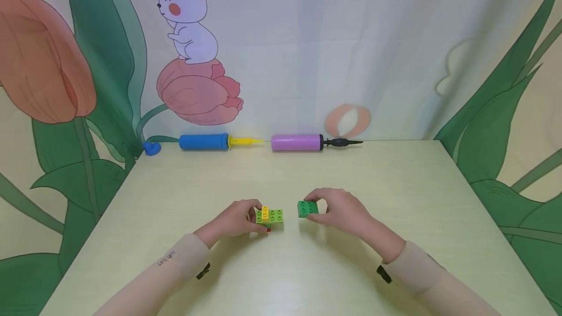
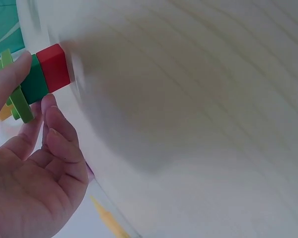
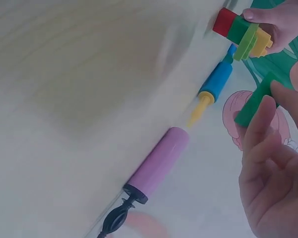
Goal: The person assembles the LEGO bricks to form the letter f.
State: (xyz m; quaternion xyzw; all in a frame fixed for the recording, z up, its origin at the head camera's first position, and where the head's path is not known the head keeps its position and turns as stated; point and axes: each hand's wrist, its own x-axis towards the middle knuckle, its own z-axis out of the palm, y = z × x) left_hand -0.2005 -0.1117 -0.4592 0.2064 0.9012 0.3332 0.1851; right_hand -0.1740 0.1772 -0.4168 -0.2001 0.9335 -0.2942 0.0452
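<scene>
My left hand grips a small stack of toy building bricks between thumb and fingers, low over the table. From the bottom up it has a red brick, a dark green brick, a long light green plate and a yellow brick at the plate's left part. To the right, my right hand pinches a separate green brick, studs up, by its opposite sides. A short gap parts this brick from the stack. In the right wrist view, fingertips cover one end of the green brick.
Along the table's back edge lie a blue hand pump with a yellow nozzle and a purple pump with a black nozzle. A small blue piece is at the back left corner. Behind hangs a printed curtain. Pale tabletop lies beneath both hands.
</scene>
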